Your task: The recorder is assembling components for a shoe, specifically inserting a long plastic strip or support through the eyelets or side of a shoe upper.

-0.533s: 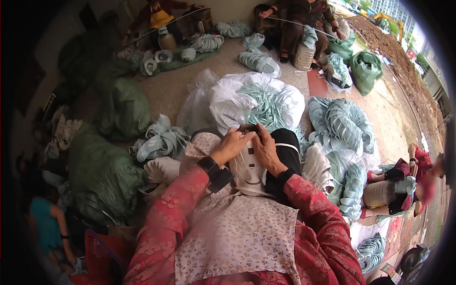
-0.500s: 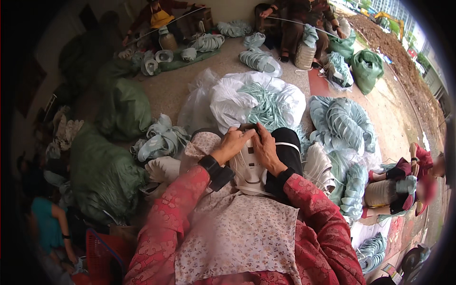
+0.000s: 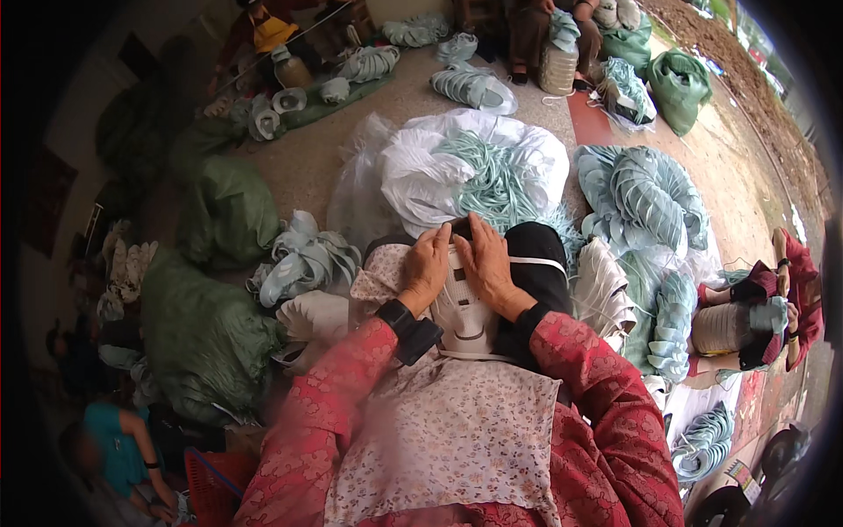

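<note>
Between my thighs stands a cream-white piece with dark rectangular openings; I cannot tell exactly what it is. My left hand lies along the left side of its upper end, thumb inward. From the right, my right hand presses against the same end, its fingers pointing away from me. Both hands are closed around the dark upper edge, with fingertips close together. What lies under the fingers is partly hidden. Just beyond them, a white plastic sack holds a heap of pale green laces.
Stacks of pale blue shoe uppers lie to the right, beside cream ones. Green sacks bulge at left, near a red basket. Several people work around me, one in red at right and one in teal at lower left.
My fingers have straightened somewhat and shifted along the upper end of the cream-white piece. The view has tilted slightly downward, and the person across has lowered the hand that pulled a strand.
</note>
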### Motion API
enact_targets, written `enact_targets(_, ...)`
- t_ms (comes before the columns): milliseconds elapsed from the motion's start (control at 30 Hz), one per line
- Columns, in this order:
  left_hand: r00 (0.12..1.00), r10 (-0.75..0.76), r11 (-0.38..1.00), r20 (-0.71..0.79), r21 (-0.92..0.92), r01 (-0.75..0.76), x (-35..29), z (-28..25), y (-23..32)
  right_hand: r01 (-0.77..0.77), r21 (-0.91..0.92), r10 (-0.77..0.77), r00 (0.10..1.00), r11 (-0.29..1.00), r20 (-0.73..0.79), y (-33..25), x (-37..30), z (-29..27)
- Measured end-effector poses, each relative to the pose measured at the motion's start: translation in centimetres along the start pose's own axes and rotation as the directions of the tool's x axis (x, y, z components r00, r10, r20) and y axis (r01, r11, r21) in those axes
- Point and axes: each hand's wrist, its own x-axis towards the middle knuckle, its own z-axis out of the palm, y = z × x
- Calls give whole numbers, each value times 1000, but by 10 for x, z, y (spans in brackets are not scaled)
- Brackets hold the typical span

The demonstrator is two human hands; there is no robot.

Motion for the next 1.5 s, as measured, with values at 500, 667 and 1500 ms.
enact_targets(500, 773, 625, 769, -112, 262, -584, -32, -43, 11, -171, 853, 375, 926, 493, -31, -30, 22, -211)
enact_targets(667, 896, 435, 897, 90, 44, -440, -64, -68, 13, -295, 656, 295, 949, 695, 113, -41, -14, -243)
enact_targets(1500, 73, 210, 962, 975, -192, -194, -68, -8, 89, -111, 748, 437, 863, 655, -254, 7, -23, -355)
